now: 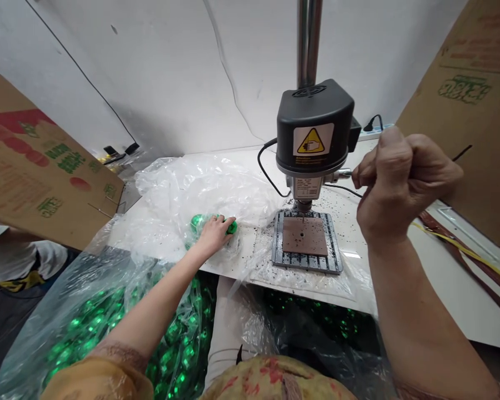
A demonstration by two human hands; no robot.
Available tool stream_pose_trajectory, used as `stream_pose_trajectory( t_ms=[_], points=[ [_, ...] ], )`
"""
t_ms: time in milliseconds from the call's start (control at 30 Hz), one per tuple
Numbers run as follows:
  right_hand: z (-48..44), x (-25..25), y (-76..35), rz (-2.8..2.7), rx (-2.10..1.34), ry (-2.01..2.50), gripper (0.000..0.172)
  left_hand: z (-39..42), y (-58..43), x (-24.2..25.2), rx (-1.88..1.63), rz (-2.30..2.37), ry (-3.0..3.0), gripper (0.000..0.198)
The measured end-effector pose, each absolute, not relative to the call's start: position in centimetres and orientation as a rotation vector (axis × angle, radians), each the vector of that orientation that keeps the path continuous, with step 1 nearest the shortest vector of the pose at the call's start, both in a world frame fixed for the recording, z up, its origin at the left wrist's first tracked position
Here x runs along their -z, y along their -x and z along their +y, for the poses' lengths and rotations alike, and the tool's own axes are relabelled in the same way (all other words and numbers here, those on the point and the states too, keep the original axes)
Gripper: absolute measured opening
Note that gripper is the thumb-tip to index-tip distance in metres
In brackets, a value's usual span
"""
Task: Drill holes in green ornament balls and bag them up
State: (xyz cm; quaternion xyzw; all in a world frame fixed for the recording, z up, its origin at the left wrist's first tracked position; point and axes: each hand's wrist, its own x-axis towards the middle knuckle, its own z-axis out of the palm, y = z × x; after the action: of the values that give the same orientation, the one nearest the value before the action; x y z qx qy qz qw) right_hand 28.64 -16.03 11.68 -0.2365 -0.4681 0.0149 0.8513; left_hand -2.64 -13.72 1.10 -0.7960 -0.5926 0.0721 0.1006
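My left hand (215,234) lies over a glossy green object (231,226) on a crumpled clear plastic sheet (200,191), its fingers curled around the object. My right hand (404,183) is a closed fist around the metal feed handle (343,174) of a small bench drill press (315,128). Below the drill head, a square brown plate (305,236) with a round hole lies on the slotted grey drill base (306,261). The drill bit's tip is mostly hidden by the chuck and is close to the plate.
Dark specks cover the white tabletop (345,222) around the base. Below its front edge are plastic bags of green objects (87,328). Cardboard sheets (29,166) stand at both sides, with a white wall behind. A person's sleeve (20,255) shows at far left.
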Motion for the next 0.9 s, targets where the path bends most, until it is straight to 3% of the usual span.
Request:
stream_pose_trajectory(
  t_ms=[100,233,333,433,533,733,900],
  points=[
    [-16.0,-11.6,-28.6,-0.982,-0.018,0.502,0.042,-14.3,1.9,-1.3,0.105,-1.649,2.335,0.045],
    [-15.9,-11.5,-28.6,-0.979,-0.021,0.527,0.043,-16.0,-1.4,-1.2,0.984,-1.547,2.586,0.046],
    [-16.0,-11.4,-28.6,-0.981,-0.043,0.489,0.043,-16.9,-5.2,0.2,1.774,-1.908,2.791,0.056],
    [-16.1,-11.3,-28.6,-0.995,-0.056,0.505,0.044,-16.7,-8.4,1.7,2.267,-2.281,2.779,0.059],
    [-16.2,-11.1,-28.6,-1.007,-0.038,0.575,0.045,-15.8,-10.3,2.5,2.353,-2.257,2.774,0.055],
    [-16.6,-11.0,-28.8,-1.062,-0.029,0.697,0.047,-14.3,-11.7,4.0,2.169,-2.112,2.977,0.06],
    [-16.5,-11.1,-28.8,-1.058,0.01,0.66,0.047,-14.2,-11.9,4.4,2.351,-2.229,2.911,0.057]
  ],
)
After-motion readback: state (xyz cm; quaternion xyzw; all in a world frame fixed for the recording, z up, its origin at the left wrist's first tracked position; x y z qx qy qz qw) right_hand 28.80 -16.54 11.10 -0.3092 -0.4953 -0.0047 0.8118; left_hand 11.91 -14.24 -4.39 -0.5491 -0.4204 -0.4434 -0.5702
